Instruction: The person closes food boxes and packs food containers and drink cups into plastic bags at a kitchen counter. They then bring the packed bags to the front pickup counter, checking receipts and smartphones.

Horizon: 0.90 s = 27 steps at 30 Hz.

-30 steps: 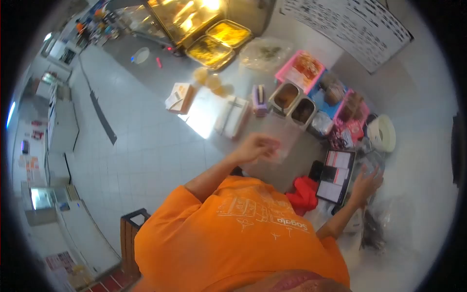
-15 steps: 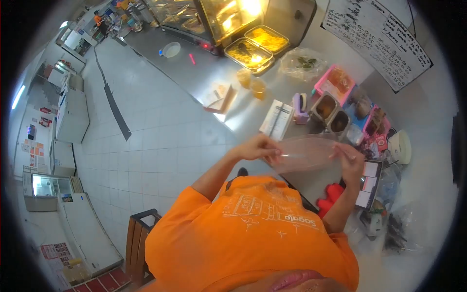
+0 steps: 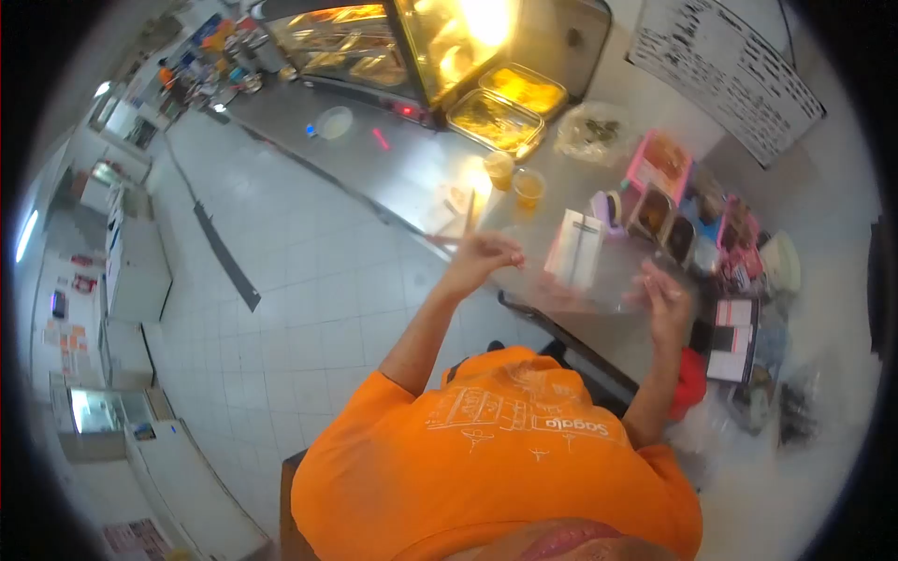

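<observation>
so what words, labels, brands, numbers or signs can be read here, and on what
"Sagala", seemingly, on the orange shirt; last letters unsure
Whiteboard: rows of handwriting, too blurred to read
Tablet: too small to read
Red display on glass case: too small
Wall papers: too small to read

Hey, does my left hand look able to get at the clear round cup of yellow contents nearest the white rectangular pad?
Probably yes: your left hand is close to the cup, and nothing solid seems to stand between them.

The orange shirt [image 3: 496,467] seems to read "Sagala"
</observation>
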Motion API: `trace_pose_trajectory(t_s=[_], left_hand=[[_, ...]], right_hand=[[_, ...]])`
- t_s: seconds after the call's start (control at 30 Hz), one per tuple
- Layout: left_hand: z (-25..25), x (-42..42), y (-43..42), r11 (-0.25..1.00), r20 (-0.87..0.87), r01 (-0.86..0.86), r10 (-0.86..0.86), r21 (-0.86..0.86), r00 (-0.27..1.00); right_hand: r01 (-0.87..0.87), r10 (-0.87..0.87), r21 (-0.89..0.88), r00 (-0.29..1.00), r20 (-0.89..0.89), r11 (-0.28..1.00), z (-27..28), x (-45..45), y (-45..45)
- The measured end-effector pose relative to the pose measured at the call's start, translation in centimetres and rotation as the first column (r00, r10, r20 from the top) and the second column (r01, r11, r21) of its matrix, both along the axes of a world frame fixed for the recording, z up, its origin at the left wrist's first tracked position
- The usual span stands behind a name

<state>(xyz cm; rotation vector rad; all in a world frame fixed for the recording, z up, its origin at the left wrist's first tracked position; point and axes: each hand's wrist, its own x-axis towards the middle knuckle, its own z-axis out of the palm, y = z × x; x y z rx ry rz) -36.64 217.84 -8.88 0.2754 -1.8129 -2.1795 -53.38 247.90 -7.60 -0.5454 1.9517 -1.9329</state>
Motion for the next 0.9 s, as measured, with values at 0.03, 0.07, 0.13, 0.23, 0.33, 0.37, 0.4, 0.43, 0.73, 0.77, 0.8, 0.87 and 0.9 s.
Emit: trace_pose_trajectory(t_s=[0.03, 0.07, 0.13, 0.23, 0.33, 0.37, 0.4, 0.43, 0.73, 0.77, 0.8, 0.87, 0.9], left_hand=[[-0.7, -0.8, -0.5, 0.999, 0.018, -0.016, 0.015, 0.052, 1.000], [-1.7, -1.6, -0.9, 0.994, 0.045, -0.022, 0.018, 0.107, 0.999], [-3.4, -2.8, -0.3, 0.975, 0.084, -0.007, -0.012, 0.220, 0.996], [-3.9, -4.9, 0.7, 0.934, 0.113, 0.035, -0.080, 0.357, 0.990], [-2.1, -6.3, 3.3, 0.888, 0.135, 0.112, -0.190, 0.445, 0.972], [-2.9, -7.1, 4.0, 0.905, 0.153, 0.160, -0.236, 0.394, 0.960], [-4.3, -7.9, 4.4, 0.916, 0.172, 0.206, -0.277, 0.343, 0.945], [-6.0, -8.7, 5.0, 0.923, 0.193, 0.251, -0.314, 0.291, 0.930], [-24.0, -21.0, 17.6, 0.954, 0.451, 0.291, -0.293, 0.076, 0.843], [-24.5, -22.0, 19.1, 0.955, 0.455, 0.290, -0.235, -0.055, 0.859], [-24.7, -22.9, 20.3, 0.937, 0.434, 0.276, -0.162, -0.214, 0.886], [-24.8, -24.0, 22.3, 0.828, 0.350, 0.218, -0.028, -0.516, 0.936], [-24.6, -23.9, 23.0, 0.811, 0.331, 0.205, -0.014, -0.548, 0.943]], right_hand=[[0.006, -0.006, -0.021, 1.000, 0.027, 1.000, 0.1, 0.0, 0.1], [0.039, -0.038, -0.013, 0.997, 0.069, 0.999, 0.2, 0.2, 0.3], [0.109, -0.108, 0.002, 0.984, 0.144, 0.994, 0.8, 0.3, 0.2], [0.137, -0.132, -0.017, 0.975, 0.179, 0.990, 0.2, 0.1, 1.3], [0.237, -0.228, -0.039, 0.960, 0.165, 0.971, -1.6, -0.2, 2.9], [0.260, -0.250, -0.034, 0.951, 0.185, 0.965, -2.4, -0.7, 3.8], [0.280, -0.269, -0.028, 0.941, 0.205, 0.959, -3.3, -1.2, 4.8], [0.298, -0.285, -0.023, 0.931, 0.226, 0.954, -4.4, -1.7, 5.6], [0.621, -0.616, 0.200, 0.782, -0.093, 0.758, -13.8, -9.5, 21.8], [0.608, -0.616, 0.204, 0.787, -0.030, 0.767, -11.7, -9.3, 21.9], [0.598, -0.615, 0.203, 0.788, 0.032, 0.775, -9.4, -9.2, 21.6], [0.570, -0.588, 0.172, 0.805, 0.082, 0.804, -5.9, -9.4, 21.3], [0.550, -0.568, 0.162, 0.817, 0.098, 0.819, -5.2, -9.4, 21.6]])
